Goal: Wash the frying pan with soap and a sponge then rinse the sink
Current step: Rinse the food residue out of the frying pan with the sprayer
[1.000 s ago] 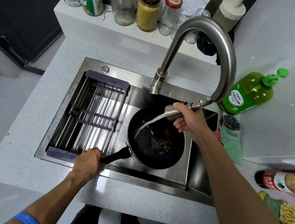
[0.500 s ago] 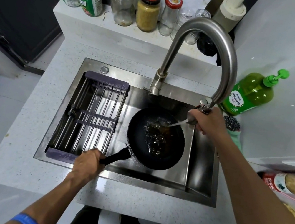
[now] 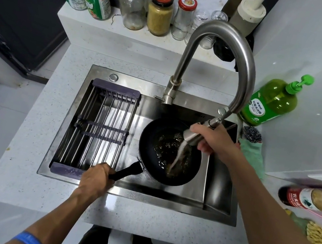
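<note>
A black frying pan (image 3: 152,141) sits in the steel sink (image 3: 164,199), with brownish water and residue pooled inside. My left hand (image 3: 96,179) grips the pan's black handle at the sink's front edge. My right hand (image 3: 214,141) holds the pull-out spray head (image 3: 192,136) of the tall curved faucet (image 3: 224,32) over the pan's right side. A stream of water runs from the head down into the pan. A green soap pump bottle (image 3: 270,101) stands at the right of the sink. A dark scouring pad (image 3: 251,134) and a green cloth (image 3: 254,156) lie below the bottle.
A purple-edged metal drying rack (image 3: 99,128) spans the sink's left half. Jars and bottles (image 3: 159,13) line the raised ledge behind the faucet. A red-labelled bottle (image 3: 305,198) and a yellow-bristled brush (image 3: 320,233) lie on the counter at the right.
My right hand moved the spray head from the pan's far right edge back over the pan, and the stream now falls onto its right side. My left hand kept its grip on the handle.
</note>
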